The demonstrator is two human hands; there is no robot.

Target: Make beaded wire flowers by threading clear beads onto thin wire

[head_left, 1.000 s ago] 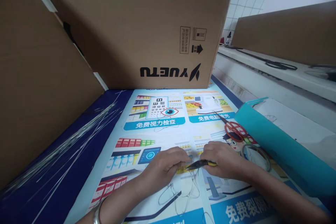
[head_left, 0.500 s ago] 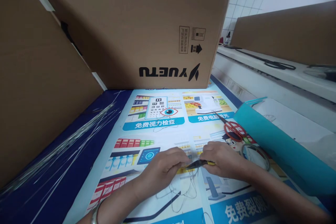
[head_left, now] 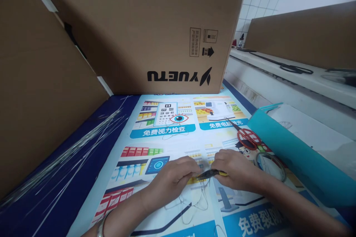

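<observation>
Pliers [head_left: 209,174] gripped in right hand [head_left: 233,167], left hand [head_left: 180,175] pinching wire [head_left: 181,211]; cardboard carton [head_left: 155,37] behind, inside hidden

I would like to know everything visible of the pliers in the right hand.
The pliers have dark, metal-looking, tapering jaws and a yellow-and-black handle, mostly hidden in the right hand. They lie sideways across the view, tips toward the left hand, over the printed sheet. Whether the jaws grip the thin wire is too small to tell.

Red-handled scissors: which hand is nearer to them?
Right. The right hand is just below the red-handled scissors in the picture; the left hand is farther off, to their lower left.
</observation>
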